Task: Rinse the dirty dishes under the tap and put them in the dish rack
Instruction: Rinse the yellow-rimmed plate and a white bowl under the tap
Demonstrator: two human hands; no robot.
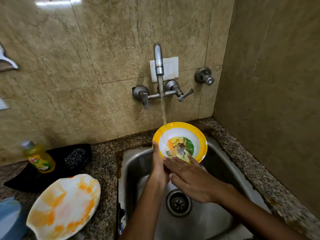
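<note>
A yellow-rimmed bowl point(180, 141) with a coloured picture inside is held tilted over the steel sink point(136, 163). Water runs from the tap point(158, 59) onto the bowl's far left inner wall. My left hand point(158, 163) grips the bowl's left rim from below. My right hand point(188, 177) lies flat with its fingers spread on the bowl's near inner edge. A white plate point(64, 207) smeared with orange stains rests on the counter to the left of the sink.
A yellow dish-soap bottle point(39, 158) and a dark scrubber point(76, 156) on a black cloth sit at the back left. The drain point(178, 202) is below my hands. A granite counter point(242, 153) and tiled walls close in on the right. No dish rack shows.
</note>
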